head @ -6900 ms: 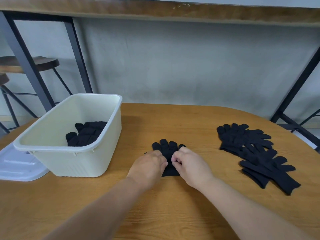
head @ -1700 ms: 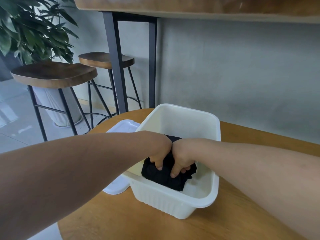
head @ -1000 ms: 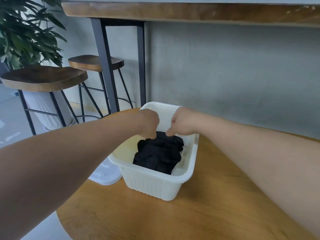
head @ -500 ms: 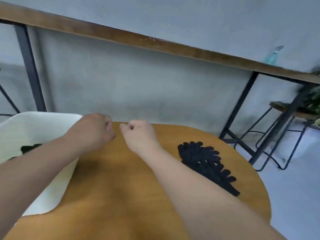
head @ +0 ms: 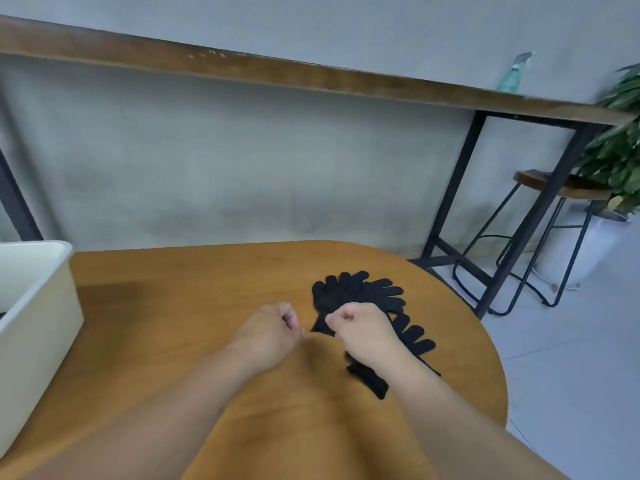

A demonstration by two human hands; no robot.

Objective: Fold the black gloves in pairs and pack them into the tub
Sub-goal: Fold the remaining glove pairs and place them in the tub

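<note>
Several black gloves (head: 360, 292) lie in an overlapping pile on the right part of the round wooden table (head: 194, 306). My right hand (head: 362, 332) is down on the near edge of that pile, fingers curled, and pinches the cuff corner of the black glove that sticks out to its left. My left hand (head: 272, 329) hovers just to the left of it with fingers curled and holds nothing. The cream plastic tub (head: 33, 327) stands at the left edge of the view; its inside is almost wholly hidden.
Behind the table runs a grey wall with a long wooden counter (head: 311, 77) on black metal legs. A stool (head: 554, 183) and a potted plant (head: 620, 140) stand on the floor at the right, past the table's edge.
Both hands have left the tub, where they pressed folded gloves down, and swung right across the table. My right hand has come down onto the glove pile; the view turned right.
</note>
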